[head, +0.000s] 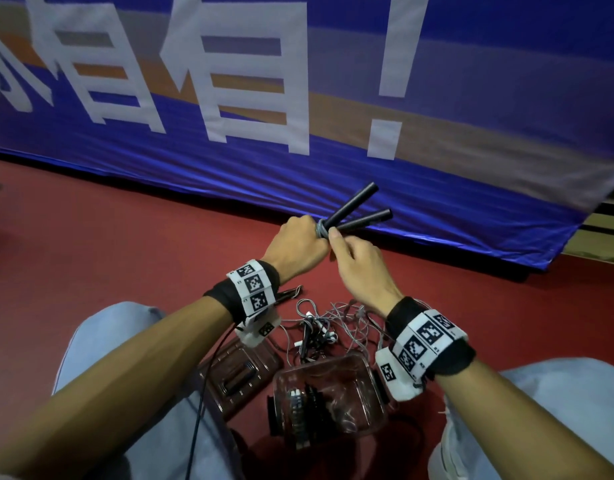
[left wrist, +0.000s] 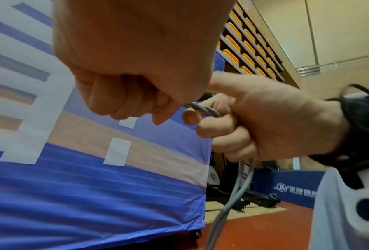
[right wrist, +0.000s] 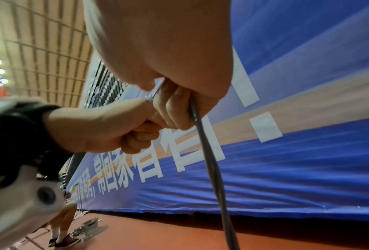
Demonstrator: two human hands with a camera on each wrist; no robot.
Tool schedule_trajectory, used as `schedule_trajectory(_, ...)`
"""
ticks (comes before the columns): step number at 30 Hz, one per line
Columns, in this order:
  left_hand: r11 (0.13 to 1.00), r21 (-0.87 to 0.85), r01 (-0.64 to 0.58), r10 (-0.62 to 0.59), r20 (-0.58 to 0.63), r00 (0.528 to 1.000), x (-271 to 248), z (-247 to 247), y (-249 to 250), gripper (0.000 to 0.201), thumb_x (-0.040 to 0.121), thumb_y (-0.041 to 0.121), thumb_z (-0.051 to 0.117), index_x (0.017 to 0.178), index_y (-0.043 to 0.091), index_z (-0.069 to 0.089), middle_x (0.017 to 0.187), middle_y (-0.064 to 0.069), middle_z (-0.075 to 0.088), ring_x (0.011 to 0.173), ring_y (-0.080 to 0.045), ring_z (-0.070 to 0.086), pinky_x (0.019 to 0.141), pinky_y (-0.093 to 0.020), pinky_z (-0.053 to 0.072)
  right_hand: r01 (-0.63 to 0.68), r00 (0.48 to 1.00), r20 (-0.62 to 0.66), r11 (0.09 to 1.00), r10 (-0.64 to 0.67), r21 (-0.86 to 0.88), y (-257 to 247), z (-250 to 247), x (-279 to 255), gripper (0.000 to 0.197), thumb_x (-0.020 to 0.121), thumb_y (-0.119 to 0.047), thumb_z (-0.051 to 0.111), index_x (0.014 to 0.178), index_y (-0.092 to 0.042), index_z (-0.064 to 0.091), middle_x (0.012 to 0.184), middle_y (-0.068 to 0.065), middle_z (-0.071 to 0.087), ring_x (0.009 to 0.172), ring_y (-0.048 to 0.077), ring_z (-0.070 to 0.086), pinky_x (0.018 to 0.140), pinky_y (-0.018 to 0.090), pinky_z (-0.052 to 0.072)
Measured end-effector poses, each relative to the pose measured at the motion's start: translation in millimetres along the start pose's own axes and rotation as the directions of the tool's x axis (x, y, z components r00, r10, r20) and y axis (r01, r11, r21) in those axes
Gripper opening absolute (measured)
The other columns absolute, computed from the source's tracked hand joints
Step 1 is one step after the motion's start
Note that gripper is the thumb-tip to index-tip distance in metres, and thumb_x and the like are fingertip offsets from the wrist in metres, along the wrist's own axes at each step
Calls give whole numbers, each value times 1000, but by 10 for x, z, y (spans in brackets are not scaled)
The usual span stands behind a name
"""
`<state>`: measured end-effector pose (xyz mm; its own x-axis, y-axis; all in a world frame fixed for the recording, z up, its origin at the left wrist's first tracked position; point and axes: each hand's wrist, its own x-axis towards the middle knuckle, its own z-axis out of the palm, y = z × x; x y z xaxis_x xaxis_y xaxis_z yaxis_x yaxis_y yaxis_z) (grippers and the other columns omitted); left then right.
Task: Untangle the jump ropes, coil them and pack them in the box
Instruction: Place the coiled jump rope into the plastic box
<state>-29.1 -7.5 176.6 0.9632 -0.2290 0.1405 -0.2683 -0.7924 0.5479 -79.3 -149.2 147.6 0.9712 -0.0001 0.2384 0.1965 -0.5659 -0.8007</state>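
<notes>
We find the left hand point(head: 296, 249) fisted around two black cylindrical jump-rope handles point(head: 354, 209) bound by grey cord point(head: 321, 231), held above the clear plastic box point(head: 376, 386) on the red floor. The right hand point(head: 359, 263) curls its fingers on that cord. More tangled grey ropes point(head: 336, 323) lie just beyond the box.

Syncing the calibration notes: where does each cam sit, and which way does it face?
Head: on the head, looking down past both forearms at the black handles, tangled ropes and box.
Left wrist: faces up along the left hand; the right hand grips grey cord.
Right wrist: along the right hand; left hand opposite.
Shared: both hands, blue banner.
</notes>
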Motion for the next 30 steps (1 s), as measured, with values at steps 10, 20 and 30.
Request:
schedule_trajectory(10,984,176,-38,22,88,996,-145,111,5,22,85,19,49,63,14,48,62,-5,52,58,-32,54,55,-33,45,-159,986,69,976,150,149,328,-18,-22,69,88,-65,65,72,1,66,47,-10,30,43,8,25,46,27,18)
schedule_trajectory(20,943,333,0,-39,112,993,-203,263,-92,20,89,24,49,75,10,54,69,-6,55,64,-33,55,62,-34,46,-215,958,149,958,244,-190,255,154,-83,64,104,-56,45,54,-18,34,44,-6,30,38,14,26,44,31,19)
schedule_trajectory(30,816,572,-77,-99,271,958,-199,397,-191,23,95,32,49,81,15,56,68,0,53,69,-26,60,65,-33,52,12,918,354,880,178,-474,254,46,-120,35,101,-22,61,68,-11,57,62,0,53,43,12,39,39,20,28)
